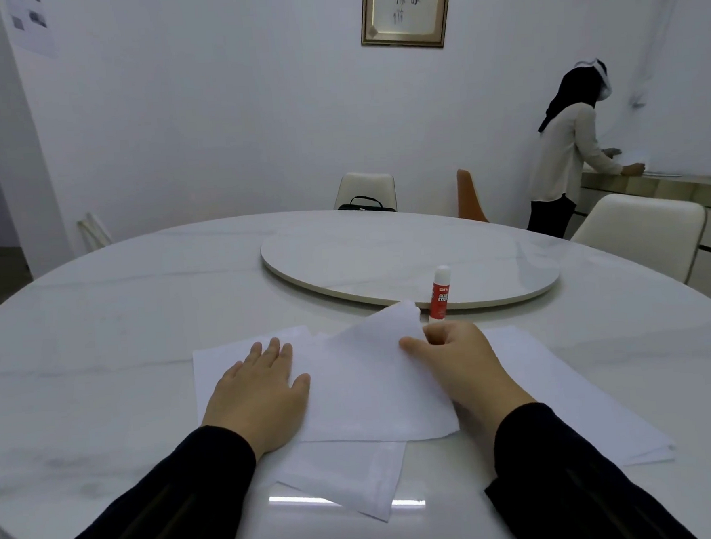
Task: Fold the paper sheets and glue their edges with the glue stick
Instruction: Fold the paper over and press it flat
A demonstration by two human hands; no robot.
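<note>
Lifted paper sheet (370, 377) edge, right hand (457, 359).

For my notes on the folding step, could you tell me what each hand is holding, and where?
The right hand pinches the top sheet at its lifted far edge. The left hand lies flat on the paper, gripping nothing.

One head-worn view looks forward and down, close over the round table (97, 329), toward the far wall.

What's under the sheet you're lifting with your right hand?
Under the lifted sheet lie more white sheets: a folded piece pokes out near you, flat sheets spread right. Right hand pinches its edge. How many are covered cannot be told.
</note>
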